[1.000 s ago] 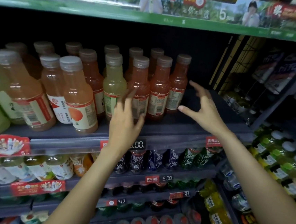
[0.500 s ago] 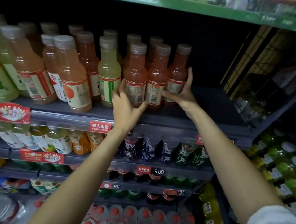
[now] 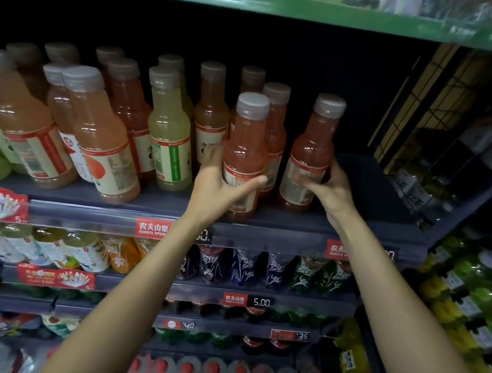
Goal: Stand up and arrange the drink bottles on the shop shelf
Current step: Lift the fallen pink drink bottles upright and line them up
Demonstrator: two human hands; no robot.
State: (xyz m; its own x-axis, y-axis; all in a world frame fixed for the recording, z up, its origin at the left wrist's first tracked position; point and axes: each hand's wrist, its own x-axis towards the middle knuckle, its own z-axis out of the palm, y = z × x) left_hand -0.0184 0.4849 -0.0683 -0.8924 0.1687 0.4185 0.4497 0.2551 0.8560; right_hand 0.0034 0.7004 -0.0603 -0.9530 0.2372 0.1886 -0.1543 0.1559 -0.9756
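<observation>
Two reddish-orange drink bottles stand at the centre of the frame, on the front of the dark shelf (image 3: pixel 265 218), and a hand is wrapped round each. The left hand (image 3: pixel 219 188) grips the nearer bottle (image 3: pixel 247 144) at its label, thumb stretched across the front, fingers curled behind. Just right of it, with a small gap between, the right hand (image 3: pixel 330 191) clasps the second bottle (image 3: pixel 310 156) low on its body, fingers round the far side. Both bottles are upright, grey caps on.

Directly behind the nearer one another red bottle (image 3: pixel 275 129) stands, and further back two paler orange ones. To the left of centre a pale yellow-green bottle (image 3: pixel 170 137) stands upright, and beyond it, toward the left edge, a cluster of peach-coloured bottles (image 3: pixel 99 139) appears to lean outward.

Red price tags (image 3: pixel 152 228) run along the shelf lip. Below, lower shelves hold rows of smaller bottles; at the right edge green and yellow bottles (image 3: pixel 468 298) fill a neighbouring rack.
</observation>
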